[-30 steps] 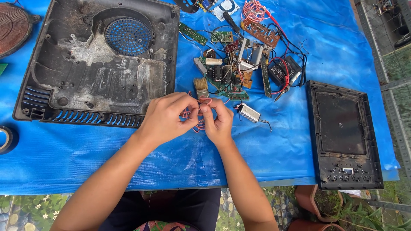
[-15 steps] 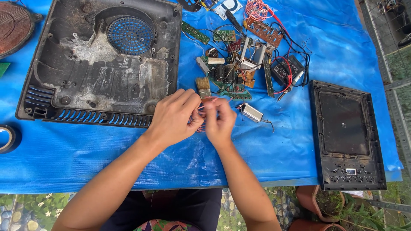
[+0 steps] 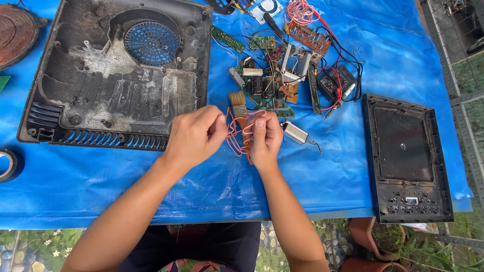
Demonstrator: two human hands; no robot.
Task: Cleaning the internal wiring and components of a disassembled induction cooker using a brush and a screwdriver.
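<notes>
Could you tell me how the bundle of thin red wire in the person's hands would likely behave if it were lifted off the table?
The red wire loops loosely between the left hand and right hand, so it is probably floppy and would sag. Its strands look thin, so likely very light. Open loops may well snag on the paintbrush nearby.

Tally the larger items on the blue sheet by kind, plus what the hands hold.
Black housing shells: 2 – fan-grille base, top panel
Copper coil: 1
Tape roll: 1
Paintbrush: 1
Red wire bundle, held by left hand and right hand: 1
Total: 6
</notes>
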